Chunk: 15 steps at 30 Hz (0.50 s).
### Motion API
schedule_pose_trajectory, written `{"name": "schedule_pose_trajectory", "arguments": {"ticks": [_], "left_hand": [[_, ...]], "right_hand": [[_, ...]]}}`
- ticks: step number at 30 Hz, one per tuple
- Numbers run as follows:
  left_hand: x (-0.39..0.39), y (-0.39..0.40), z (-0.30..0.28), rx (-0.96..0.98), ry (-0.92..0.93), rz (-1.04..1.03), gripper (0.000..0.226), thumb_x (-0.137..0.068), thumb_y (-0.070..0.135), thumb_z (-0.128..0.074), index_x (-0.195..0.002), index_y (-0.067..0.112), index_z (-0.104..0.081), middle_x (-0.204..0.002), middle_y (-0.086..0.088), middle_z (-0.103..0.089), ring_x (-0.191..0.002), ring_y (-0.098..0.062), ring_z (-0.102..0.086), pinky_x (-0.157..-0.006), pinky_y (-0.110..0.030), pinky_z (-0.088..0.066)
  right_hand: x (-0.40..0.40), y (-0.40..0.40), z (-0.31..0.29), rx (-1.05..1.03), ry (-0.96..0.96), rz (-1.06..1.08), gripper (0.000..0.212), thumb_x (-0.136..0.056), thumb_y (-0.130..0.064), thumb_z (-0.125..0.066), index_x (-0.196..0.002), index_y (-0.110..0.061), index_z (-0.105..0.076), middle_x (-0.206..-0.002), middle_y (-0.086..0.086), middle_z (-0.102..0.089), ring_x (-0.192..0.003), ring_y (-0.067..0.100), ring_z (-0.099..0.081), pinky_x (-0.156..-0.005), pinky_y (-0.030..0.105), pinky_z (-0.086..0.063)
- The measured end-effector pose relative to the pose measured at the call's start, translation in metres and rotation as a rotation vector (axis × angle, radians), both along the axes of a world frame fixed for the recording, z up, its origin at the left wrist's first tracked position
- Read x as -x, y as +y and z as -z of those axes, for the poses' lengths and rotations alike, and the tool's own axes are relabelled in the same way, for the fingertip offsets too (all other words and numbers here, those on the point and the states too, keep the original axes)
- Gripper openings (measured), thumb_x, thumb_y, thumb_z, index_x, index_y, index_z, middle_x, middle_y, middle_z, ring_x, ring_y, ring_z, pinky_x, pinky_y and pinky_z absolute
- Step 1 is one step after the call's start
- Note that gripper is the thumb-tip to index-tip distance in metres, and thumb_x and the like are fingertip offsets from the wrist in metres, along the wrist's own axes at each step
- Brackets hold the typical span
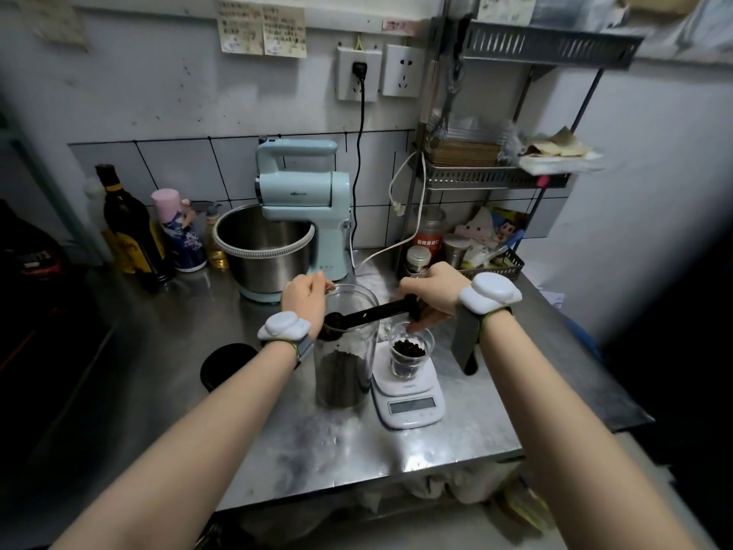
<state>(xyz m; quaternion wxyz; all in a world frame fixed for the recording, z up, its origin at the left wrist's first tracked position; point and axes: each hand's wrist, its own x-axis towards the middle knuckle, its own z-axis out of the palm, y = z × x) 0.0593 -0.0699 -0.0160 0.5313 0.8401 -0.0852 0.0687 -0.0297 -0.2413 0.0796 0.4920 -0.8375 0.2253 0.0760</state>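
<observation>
A tall clear jar [346,359] with dark coffee beans in its lower half stands on the steel counter. My left hand [304,299] grips its rim at the far left side. My right hand [430,289] holds the handle of a black scoop [369,313], whose bowl sits over the jar's mouth. Just right of the jar, a small glass cup [408,351] with some beans in it stands on a white digital scale [410,394]. The scoop's handle end is above the cup.
The jar's black lid [226,365] lies left of it. A pale blue stand mixer [293,216] with a steel bowl stands behind. Bottles [127,228] line the back left. A wire rack [492,176] and small basket [496,264] stand at the right. The counter's edge [369,474] is near me.
</observation>
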Motion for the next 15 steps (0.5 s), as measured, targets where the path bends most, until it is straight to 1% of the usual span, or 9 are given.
{"name": "schedule_pose_trajectory", "arguments": {"ticks": [1,2,4,6,8,10,11,13,15], "left_hand": [[0.003,-0.004,-0.001,-0.007,0.008,-0.027,0.042,-0.095,0.024,-0.037,-0.081,0.009,-0.073,-0.096,-0.018,-0.07,-0.094,-0.032,-0.062,-0.087,-0.032,-0.045],[0.005,-0.006,-0.002,-0.015,0.021,-0.048,0.04,-0.096,0.019,-0.037,-0.084,0.007,-0.073,-0.099,-0.019,-0.068,-0.095,-0.032,-0.06,-0.082,-0.029,-0.041],[0.008,-0.009,-0.002,-0.031,0.039,-0.064,0.038,-0.096,0.014,-0.035,-0.089,0.006,-0.072,-0.106,-0.021,-0.064,-0.098,-0.031,-0.056,-0.078,-0.027,-0.034],[0.01,-0.011,0.0,-0.03,0.06,-0.089,0.038,-0.095,0.013,-0.034,-0.093,0.007,-0.071,-0.111,-0.02,-0.062,-0.101,-0.03,-0.055,-0.08,-0.026,-0.032],[0.01,-0.012,0.003,-0.016,0.081,-0.133,0.037,-0.095,0.012,-0.035,-0.094,0.008,-0.072,-0.114,-0.019,-0.062,-0.103,-0.029,-0.055,-0.084,-0.026,-0.034],[0.011,-0.011,0.004,-0.015,0.086,-0.167,0.037,-0.094,0.012,-0.036,-0.093,0.009,-0.072,-0.115,-0.019,-0.062,-0.103,-0.031,-0.057,-0.086,-0.028,-0.039],[0.013,-0.011,0.003,-0.018,0.083,-0.176,0.037,-0.094,0.012,-0.036,-0.093,0.008,-0.073,-0.115,-0.019,-0.062,-0.103,-0.032,-0.058,-0.086,-0.029,-0.04],[0.015,-0.011,0.0,-0.03,0.083,-0.184,0.036,-0.094,0.011,-0.036,-0.095,0.006,-0.072,-0.116,-0.02,-0.06,-0.103,-0.033,-0.057,-0.084,-0.028,-0.038],[0.018,-0.012,-0.002,-0.038,0.088,-0.186,0.035,-0.095,0.011,-0.037,-0.097,0.005,-0.072,-0.117,-0.021,-0.057,-0.104,-0.035,-0.055,-0.084,-0.028,-0.035]], "right_hand": [[0.003,-0.004,0.0,-0.032,0.012,0.004,0.015,-0.082,-0.012,-0.063,-0.08,-0.001,-0.054,-0.081,0.022,-0.06,-0.063,0.033,-0.064,-0.077,0.052,-0.058],[0.006,-0.007,0.0,-0.063,0.021,0.009,0.018,-0.08,-0.011,-0.063,-0.085,0.003,-0.053,-0.082,0.026,-0.06,-0.067,0.038,-0.066,-0.08,0.056,-0.056],[0.012,-0.01,0.0,-0.102,0.02,0.03,0.024,-0.077,-0.011,-0.063,-0.091,0.005,-0.052,-0.087,0.032,-0.059,-0.077,0.045,-0.068,-0.081,0.061,-0.053],[0.017,-0.013,0.003,-0.14,0.0,0.051,0.028,-0.075,-0.014,-0.063,-0.094,0.005,-0.053,-0.092,0.036,-0.061,-0.083,0.049,-0.068,-0.08,0.062,-0.053],[0.023,-0.018,0.006,-0.182,-0.021,0.072,0.025,-0.078,-0.014,-0.063,-0.09,0.006,-0.054,-0.095,0.04,-0.063,-0.085,0.051,-0.068,-0.081,0.06,-0.054],[0.027,-0.023,0.01,-0.208,-0.035,0.097,0.02,-0.082,-0.013,-0.061,-0.077,0.006,-0.055,-0.089,0.039,-0.064,-0.086,0.051,-0.067,-0.084,0.058,-0.054],[0.029,-0.027,0.013,-0.223,-0.043,0.108,0.02,-0.082,-0.012,-0.061,-0.074,0.005,-0.055,-0.084,0.036,-0.064,-0.082,0.05,-0.068,-0.084,0.057,-0.054],[0.031,-0.033,0.019,-0.258,-0.056,0.134,0.02,-0.082,-0.012,-0.061,-0.072,0.004,-0.053,-0.071,0.028,-0.063,-0.07,0.043,-0.069,-0.083,0.057,-0.054],[0.033,-0.038,0.024,-0.302,-0.066,0.152,0.019,-0.081,-0.011,-0.061,-0.071,0.003,-0.052,-0.058,0.02,-0.059,-0.062,0.037,-0.066,-0.083,0.059,-0.054]]}}
